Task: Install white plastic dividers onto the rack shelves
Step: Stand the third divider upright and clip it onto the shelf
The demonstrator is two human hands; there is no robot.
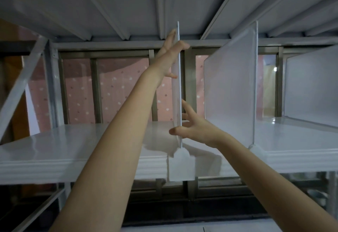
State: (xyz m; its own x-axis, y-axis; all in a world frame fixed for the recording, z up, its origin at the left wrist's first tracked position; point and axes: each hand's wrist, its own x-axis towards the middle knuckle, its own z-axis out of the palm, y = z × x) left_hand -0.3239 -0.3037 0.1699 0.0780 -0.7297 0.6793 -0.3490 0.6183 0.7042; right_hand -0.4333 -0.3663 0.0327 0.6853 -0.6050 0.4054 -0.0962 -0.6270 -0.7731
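Observation:
A white plastic divider [178,92] stands upright and edge-on to me at the front middle of the white rack shelf [73,144]. Its clip [181,166] hangs over the shelf's front lip. My left hand [171,56] grips the divider near its top, thumb on the right face and fingers on the left. My right hand [193,127] holds it near the bottom, thumb on the left side and fingers spread along the right face. A second divider [232,89] stands clipped to the same shelf to the right, and a third [311,89] further right.
The underside of the upper shelf [128,12] with its ribs runs close above the divider's top. A slanted brace [22,85] and grey upright close the left side. Behind the rack are a window frame and a pink dotted curtain [117,89].

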